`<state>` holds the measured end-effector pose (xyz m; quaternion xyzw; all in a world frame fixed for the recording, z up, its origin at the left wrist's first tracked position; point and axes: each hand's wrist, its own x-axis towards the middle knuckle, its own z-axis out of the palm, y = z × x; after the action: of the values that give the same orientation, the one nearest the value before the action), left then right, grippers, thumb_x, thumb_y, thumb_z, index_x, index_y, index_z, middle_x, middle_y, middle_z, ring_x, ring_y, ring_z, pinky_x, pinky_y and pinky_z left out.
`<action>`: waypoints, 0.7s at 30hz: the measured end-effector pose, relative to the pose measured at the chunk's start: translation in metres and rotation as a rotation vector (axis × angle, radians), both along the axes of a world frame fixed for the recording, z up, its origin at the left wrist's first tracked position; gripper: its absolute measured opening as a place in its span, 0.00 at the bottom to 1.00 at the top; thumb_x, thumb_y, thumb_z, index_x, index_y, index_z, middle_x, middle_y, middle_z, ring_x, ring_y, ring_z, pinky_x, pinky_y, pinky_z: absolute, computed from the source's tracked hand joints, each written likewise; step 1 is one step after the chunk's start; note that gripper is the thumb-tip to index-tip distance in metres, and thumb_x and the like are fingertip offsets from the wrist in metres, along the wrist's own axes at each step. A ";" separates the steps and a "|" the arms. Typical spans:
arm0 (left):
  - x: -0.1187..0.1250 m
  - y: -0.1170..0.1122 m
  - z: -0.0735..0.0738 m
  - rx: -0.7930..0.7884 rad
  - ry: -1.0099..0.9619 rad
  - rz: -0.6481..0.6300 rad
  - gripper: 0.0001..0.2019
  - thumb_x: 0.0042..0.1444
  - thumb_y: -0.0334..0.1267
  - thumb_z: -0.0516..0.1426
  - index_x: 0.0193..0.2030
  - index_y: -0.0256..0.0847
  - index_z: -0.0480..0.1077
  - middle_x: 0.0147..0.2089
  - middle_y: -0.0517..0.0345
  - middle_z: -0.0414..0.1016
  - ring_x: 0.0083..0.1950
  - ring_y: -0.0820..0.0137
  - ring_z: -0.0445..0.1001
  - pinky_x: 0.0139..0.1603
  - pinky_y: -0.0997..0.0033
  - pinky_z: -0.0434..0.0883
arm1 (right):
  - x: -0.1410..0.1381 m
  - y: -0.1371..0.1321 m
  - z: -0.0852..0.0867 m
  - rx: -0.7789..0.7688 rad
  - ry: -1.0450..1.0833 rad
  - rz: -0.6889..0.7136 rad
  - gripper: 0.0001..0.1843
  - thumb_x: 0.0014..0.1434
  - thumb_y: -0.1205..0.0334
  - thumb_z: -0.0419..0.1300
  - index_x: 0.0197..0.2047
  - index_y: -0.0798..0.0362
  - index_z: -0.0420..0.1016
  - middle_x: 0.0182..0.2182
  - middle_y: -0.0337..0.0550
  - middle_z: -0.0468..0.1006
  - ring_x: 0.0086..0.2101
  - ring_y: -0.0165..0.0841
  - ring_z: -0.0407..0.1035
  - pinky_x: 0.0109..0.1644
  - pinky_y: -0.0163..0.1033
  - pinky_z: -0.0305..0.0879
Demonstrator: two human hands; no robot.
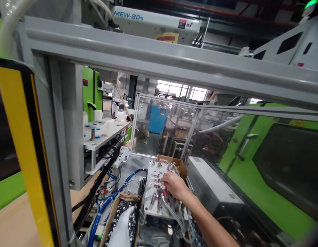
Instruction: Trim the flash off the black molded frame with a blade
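Grey metal framing (159,51) is looked through from above. Below it, the right hand (174,185) is laid, fingers curled, over fittings (157,180) on a white plate (151,209); whether anything is pinched cannot be told. Blue tubing (104,202) is routed beside the plate, and a cardboard box (173,162) is set behind it.

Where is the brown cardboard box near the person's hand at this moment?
In the head view, the cardboard box sits low and just right of centre, behind the far end of the plate with tube fittings, just beyond the right hand.
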<state>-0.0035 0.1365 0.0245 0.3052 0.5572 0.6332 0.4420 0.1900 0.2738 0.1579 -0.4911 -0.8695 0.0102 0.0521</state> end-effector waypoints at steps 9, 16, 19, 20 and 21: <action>-0.012 0.008 -0.014 -0.058 0.474 0.039 0.18 0.57 0.33 0.51 0.50 0.42 0.77 0.64 0.43 0.73 0.73 0.47 0.58 0.73 0.45 0.54 | -0.008 0.019 -0.027 0.016 -0.081 0.019 0.15 0.65 0.63 0.54 0.35 0.52 0.82 0.38 0.47 0.82 0.41 0.35 0.76 0.38 0.35 0.58; -0.012 0.003 -0.014 -0.042 0.558 0.074 0.17 0.59 0.38 0.50 0.50 0.44 0.76 0.64 0.48 0.72 0.69 0.53 0.65 0.73 0.54 0.58 | -0.004 0.011 -0.004 0.028 0.019 -0.007 0.13 0.66 0.60 0.55 0.38 0.52 0.81 0.39 0.44 0.81 0.42 0.34 0.75 0.42 0.33 0.59; -0.016 -0.009 -0.009 -0.047 0.531 0.106 0.18 0.60 0.45 0.53 0.53 0.41 0.73 0.57 0.43 0.74 0.64 0.50 0.69 0.71 0.48 0.60 | 0.032 -0.015 0.008 0.097 0.114 -0.134 0.20 0.72 0.58 0.44 0.46 0.52 0.77 0.42 0.48 0.80 0.44 0.35 0.74 0.44 0.35 0.60; -0.016 -0.015 -0.006 -0.031 0.452 0.104 0.17 0.59 0.46 0.54 0.51 0.42 0.74 0.55 0.44 0.75 0.64 0.50 0.68 0.72 0.49 0.59 | 0.049 -0.027 0.006 0.106 0.127 -0.199 0.21 0.72 0.58 0.42 0.45 0.52 0.77 0.41 0.49 0.80 0.43 0.37 0.75 0.42 0.37 0.60; -0.014 -0.023 -0.004 -0.013 0.346 0.093 0.15 0.57 0.46 0.57 0.48 0.44 0.74 0.54 0.45 0.76 0.65 0.51 0.67 0.72 0.51 0.59 | 0.067 -0.041 -0.001 0.091 0.123 -0.273 0.21 0.72 0.58 0.42 0.42 0.52 0.77 0.39 0.49 0.81 0.41 0.38 0.75 0.40 0.38 0.59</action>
<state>-0.0173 0.1138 0.0209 0.3805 0.6426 0.5875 0.3116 0.2569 0.2332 0.1572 -0.6004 -0.7893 -0.0065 0.1283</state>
